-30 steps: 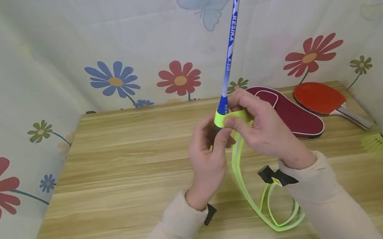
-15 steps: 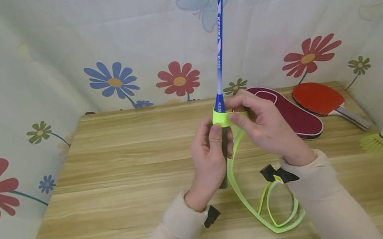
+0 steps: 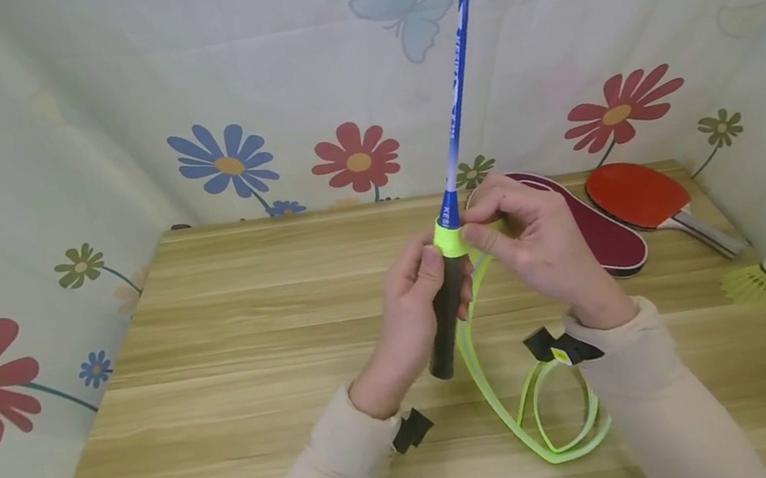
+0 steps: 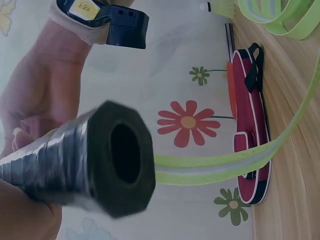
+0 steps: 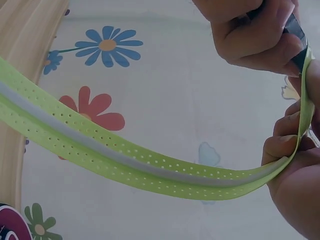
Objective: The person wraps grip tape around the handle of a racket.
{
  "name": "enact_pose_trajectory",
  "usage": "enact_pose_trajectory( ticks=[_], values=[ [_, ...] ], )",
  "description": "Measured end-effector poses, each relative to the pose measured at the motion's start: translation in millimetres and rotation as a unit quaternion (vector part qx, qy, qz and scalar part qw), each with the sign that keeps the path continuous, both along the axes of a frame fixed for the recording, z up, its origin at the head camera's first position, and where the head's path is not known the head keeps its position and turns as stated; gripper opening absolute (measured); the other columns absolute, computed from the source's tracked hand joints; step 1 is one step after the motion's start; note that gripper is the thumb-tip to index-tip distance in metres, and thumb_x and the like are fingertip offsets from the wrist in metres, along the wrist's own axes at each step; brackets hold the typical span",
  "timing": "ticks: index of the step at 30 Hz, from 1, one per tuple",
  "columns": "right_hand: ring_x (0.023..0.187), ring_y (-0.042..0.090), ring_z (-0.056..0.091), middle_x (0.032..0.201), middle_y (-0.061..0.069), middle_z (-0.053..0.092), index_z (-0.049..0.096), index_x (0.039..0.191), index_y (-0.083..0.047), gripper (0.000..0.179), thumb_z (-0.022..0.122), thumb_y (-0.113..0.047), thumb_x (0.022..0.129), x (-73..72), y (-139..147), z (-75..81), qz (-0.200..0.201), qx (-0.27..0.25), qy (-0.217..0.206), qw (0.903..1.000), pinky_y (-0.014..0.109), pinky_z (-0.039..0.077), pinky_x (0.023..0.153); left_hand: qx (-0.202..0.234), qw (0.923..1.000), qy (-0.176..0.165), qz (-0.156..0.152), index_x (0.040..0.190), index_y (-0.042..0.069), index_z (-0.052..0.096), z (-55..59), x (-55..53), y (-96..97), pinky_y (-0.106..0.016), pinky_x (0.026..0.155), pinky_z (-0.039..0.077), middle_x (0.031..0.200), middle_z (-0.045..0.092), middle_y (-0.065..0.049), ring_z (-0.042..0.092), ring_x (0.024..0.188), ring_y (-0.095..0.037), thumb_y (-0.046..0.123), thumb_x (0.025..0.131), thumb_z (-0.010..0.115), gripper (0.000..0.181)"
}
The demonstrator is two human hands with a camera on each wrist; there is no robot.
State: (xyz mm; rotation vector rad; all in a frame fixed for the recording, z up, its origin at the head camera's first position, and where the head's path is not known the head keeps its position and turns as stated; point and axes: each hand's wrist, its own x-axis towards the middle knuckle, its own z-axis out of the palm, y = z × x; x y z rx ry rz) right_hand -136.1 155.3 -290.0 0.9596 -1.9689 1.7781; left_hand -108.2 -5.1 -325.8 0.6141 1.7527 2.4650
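Note:
A badminton racket with a blue shaft [image 3: 459, 82] stands tilted in the head view; its head is out of frame. My left hand [image 3: 403, 316] grips its black handle [image 3: 451, 316] near the top. Yellow-green perforated grip tape [image 3: 449, 240] encircles the handle's upper end, just below the blue cone. My right hand [image 3: 540, 251] pinches the tape close to the handle, between thumb and fingers. From there the tape's loose length [image 5: 150, 167] hangs in a curve, with a grey stripe along it. In the left wrist view, the handle's hollow butt end [image 4: 102, 160] faces the camera.
The tape's far end lies in a loop [image 3: 552, 456] on the wooden table [image 3: 222, 367]. Behind my right hand are a maroon paddle case [image 3: 603, 236], a red table tennis paddle [image 3: 638, 196] and a yellow shuttlecock [image 3: 752, 285]. A flowered curtain [image 3: 292, 60] surrounds the table.
The racket has swung left, then back right, turning in my left hand. More of the black handle shows below that hand. The tape now lies closer around the handle's top.

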Motion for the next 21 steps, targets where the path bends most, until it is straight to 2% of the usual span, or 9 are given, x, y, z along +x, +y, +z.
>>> enact_pose_trajectory(
  ticks=[2, 4, 9, 12, 15, 18, 21],
  values=[
    [0.080, 0.023, 0.055, 0.082, 0.011, 0.060, 0.069, 0.087, 0.004, 0.019, 0.067, 0.021, 0.078, 1.8, -1, 0.0, -0.006, -0.001, 0.007, 1.0000, 0.025, 0.049, 0.067, 0.015, 0.9996, -0.024, 0.004, 0.117, -0.003, 0.051, 1.0, -0.2, -0.4, -0.024, 0.048, 0.045, 0.079, 0.055, -0.007, 0.051, 0.058, -0.014, 0.025, 0.106, 0.035, 0.034],
    [0.079, 0.022, 0.055, 0.082, 0.010, 0.061, 0.069, 0.087, 0.003, 0.019, 0.068, 0.020, 0.078, 2.7, -2, -0.2, -0.014, 0.004, 0.017, 0.9997, 0.025, 0.049, 0.066, 0.037, 0.9988, -0.031, 0.011, 0.113, 0.000, 0.051, 1.0, -1.3, -0.1, -0.023, 0.046, 0.044, 0.075, 0.056, -0.006, 0.050, 0.056, -0.014, 0.024, 0.105, 0.037, 0.029],
    [0.080, 0.021, 0.055, 0.081, 0.009, 0.061, 0.069, 0.088, 0.001, 0.020, 0.068, 0.019, 0.079, 3.8, -5, 0.3, -0.027, 0.015, 0.033, 0.9990, 0.025, 0.044, 0.064, 0.062, 0.9978, 0.016, 0.018, 0.107, 0.008, 0.048, -1.1, -4.2, 0.4, -0.025, 0.042, 0.044, 0.072, 0.056, -0.006, 0.049, 0.050, -0.015, 0.023, 0.103, 0.039, 0.018],
    [0.079, 0.019, 0.054, 0.081, 0.010, 0.060, 0.068, 0.087, 0.002, 0.020, 0.067, 0.020, 0.079, 6.5, -8, 3.1, -0.030, 0.015, 0.029, 0.9990, 0.024, 0.043, 0.063, 0.061, 0.9967, 0.050, 0.019, 0.106, 0.001, 0.047, -3.0, -5.2, -0.2, -0.026, 0.039, 0.044, 0.073, 0.056, -0.007, 0.049, 0.049, -0.015, 0.023, 0.104, 0.041, 0.023],
    [0.079, 0.019, 0.054, 0.081, 0.011, 0.060, 0.068, 0.088, 0.005, 0.018, 0.066, 0.020, 0.079, 13.0, -10, 10.8, -0.036, 0.021, 0.017, 0.9990, 0.024, 0.043, 0.064, 0.058, 0.9958, 0.066, 0.024, 0.108, -0.006, 0.047, -5.1, -6.1, -0.6, -0.027, 0.037, 0.043, 0.073, 0.056, -0.007, 0.049, 0.047, -0.015, 0.023, 0.104, 0.046, 0.029],
    [0.080, 0.019, 0.055, 0.083, 0.010, 0.062, 0.069, 0.091, 0.007, 0.017, 0.068, 0.018, 0.080, 18.9, -10, 17.6, -0.042, 0.044, 0.003, 0.9982, 0.025, 0.044, 0.065, 0.056, 0.9961, 0.061, 0.030, 0.111, -0.005, 0.051, -5.8, -6.4, -1.7, -0.026, 0.035, 0.041, 0.071, 0.056, -0.006, 0.048, 0.044, -0.014, 0.025, 0.103, 0.048, 0.031],
    [0.084, 0.019, 0.057, 0.087, 0.007, 0.064, 0.072, 0.098, 0.004, 0.021, 0.069, 0.016, 0.080, 16.8, -5, 14.1, -0.042, 0.066, 0.000, 0.9969, 0.024, 0.047, 0.068, 0.063, 0.9972, 0.035, 0.022, 0.112, -0.001, 0.055, -4.7, -6.2, -3.4, -0.025, 0.036, 0.041, 0.070, 0.055, -0.004, 0.048, 0.044, -0.012, 0.027, 0.103, 0.049, 0.030]
  ],
)
